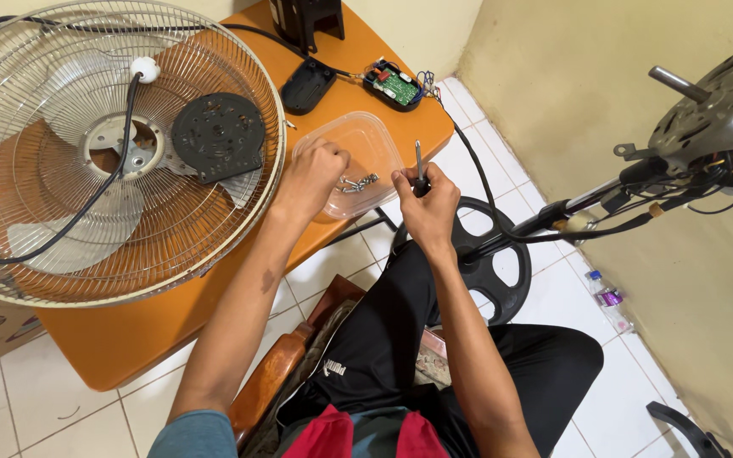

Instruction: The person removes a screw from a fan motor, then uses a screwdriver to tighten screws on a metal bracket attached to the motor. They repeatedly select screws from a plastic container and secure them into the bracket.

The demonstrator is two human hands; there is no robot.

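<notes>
- L hand (314, 174) reaches into clear tub (383, 140) at table (129, 339) edge, fingers curled over screws (358, 182); can't tell if it pinches one.
- R hand (426, 199) closed round screwdriver (418, 161), shaft pointing up, just beside tub.
- Fan guard (214, 229) w/ blades lies on table left of tub; black disc (218, 136) on it.
- Circuit board (394, 85) beyond tub.
- Fan motor (714, 110) on stand at right, round base (494, 271) on floor.

Both bare forearms stretch forward from the seated body, the left hand (314, 172) bent down at the wrist with fingers curled and pinched together, the right hand (426, 199) closed in a fist, knuckles up, thumb side facing left
</notes>
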